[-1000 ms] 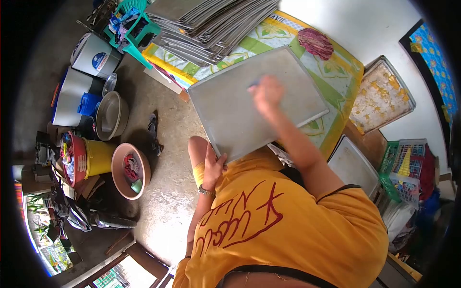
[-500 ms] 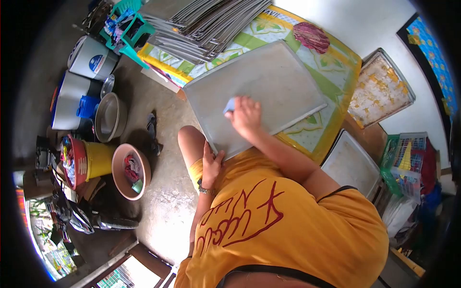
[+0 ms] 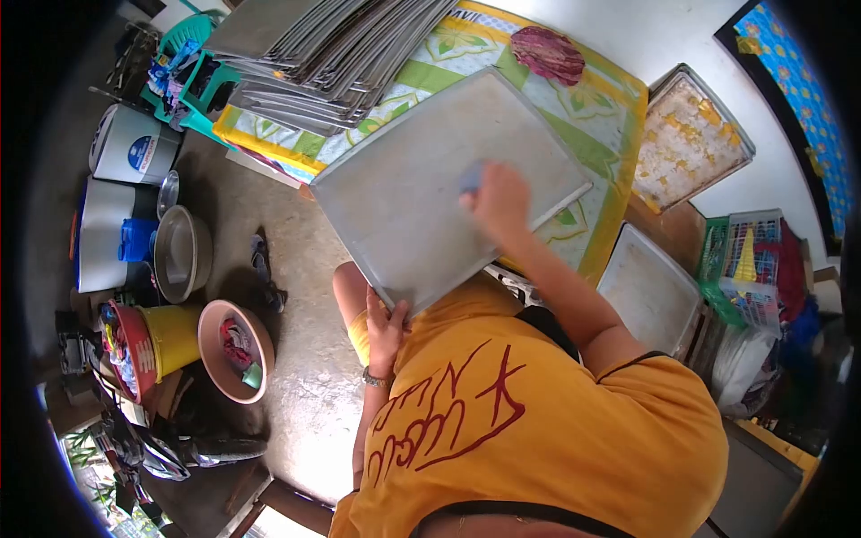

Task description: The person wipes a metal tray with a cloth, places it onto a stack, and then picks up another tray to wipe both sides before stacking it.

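Note:
A flat grey metal tray lies tilted across the table edge and my lap. My left hand grips its near corner, thumb on top. Pressed to the tray's surface, right of its middle, is a small blue-grey pad, held in my right hand, which is blurred by motion. Behind the tray, a tall stack of similar metal trays sits on the patterned tablecloth.
A dark red cloth lies at the table's back. Right of the table are a stained tray, another tray and plastic baskets. Basins, a yellow bucket and a green chair stand at the left.
My right hand has moved the pad rightward across the tray. The camera view has shifted, and my left hand still grips the near corner.

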The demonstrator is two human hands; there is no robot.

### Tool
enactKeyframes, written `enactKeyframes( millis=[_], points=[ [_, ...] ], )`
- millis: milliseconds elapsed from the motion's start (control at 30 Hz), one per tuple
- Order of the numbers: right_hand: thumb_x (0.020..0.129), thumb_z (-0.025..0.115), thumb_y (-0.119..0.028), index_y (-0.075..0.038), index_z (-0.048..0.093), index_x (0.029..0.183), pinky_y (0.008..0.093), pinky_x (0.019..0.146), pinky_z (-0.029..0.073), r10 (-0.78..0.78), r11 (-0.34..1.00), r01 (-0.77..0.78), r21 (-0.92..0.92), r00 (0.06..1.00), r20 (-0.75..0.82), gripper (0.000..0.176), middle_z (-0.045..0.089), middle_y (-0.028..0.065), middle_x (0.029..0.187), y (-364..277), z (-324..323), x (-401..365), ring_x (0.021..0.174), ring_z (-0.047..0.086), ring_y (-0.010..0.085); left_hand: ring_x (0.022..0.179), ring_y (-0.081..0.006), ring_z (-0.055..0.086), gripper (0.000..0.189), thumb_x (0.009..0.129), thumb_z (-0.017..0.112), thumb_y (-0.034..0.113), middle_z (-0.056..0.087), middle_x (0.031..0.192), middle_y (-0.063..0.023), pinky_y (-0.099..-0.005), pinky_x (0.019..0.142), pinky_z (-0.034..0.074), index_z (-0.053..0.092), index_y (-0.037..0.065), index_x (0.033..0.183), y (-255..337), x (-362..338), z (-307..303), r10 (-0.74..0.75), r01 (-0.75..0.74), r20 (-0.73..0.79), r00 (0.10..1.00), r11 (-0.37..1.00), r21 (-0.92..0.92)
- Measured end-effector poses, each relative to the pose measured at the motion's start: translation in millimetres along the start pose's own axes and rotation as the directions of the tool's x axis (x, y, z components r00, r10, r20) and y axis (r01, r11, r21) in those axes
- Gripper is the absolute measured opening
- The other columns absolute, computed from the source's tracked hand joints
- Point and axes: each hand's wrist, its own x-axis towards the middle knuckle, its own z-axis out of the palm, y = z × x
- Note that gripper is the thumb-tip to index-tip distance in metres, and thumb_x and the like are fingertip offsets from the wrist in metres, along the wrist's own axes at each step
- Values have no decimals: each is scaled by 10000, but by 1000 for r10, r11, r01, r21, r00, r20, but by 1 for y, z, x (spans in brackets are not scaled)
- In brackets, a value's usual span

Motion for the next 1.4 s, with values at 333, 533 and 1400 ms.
enactKeyframes(
  millis=[333,533,1400],
  points=[
    [763,736,-331,3,499,1119,478,751,446,298,946,-306,-107,951,-88,543,579,181,1011,57,-17,40,932,585,348,504,-93,518,775,925,593,80,591,683,-60,-223,451,427,76,-61,1485,-9,5,-3,33,-32,-1,999,999,35],
    [746,705,-405,16,492,1113,511,762,447,-98,971,87,221,994,40,598,566,200,993,-53,18,-32,887,574,384,509,-95,527,793,927,593,88,594,674,-67,-231,463,437,53,-59,1489,-10,3,-5,9,-9,0,1000,996,93],
    [747,765,-415,7,486,1187,478,851,495,534,838,-542,-56,837,-115,671,581,184,1160,91,-24,56,1087,578,353,782,-119,584,769,877,506,-67,249,1468,-156,-166,494,487,97,13,1524,39,1,-15,96,-97,21,995,992,75]
  ],
)
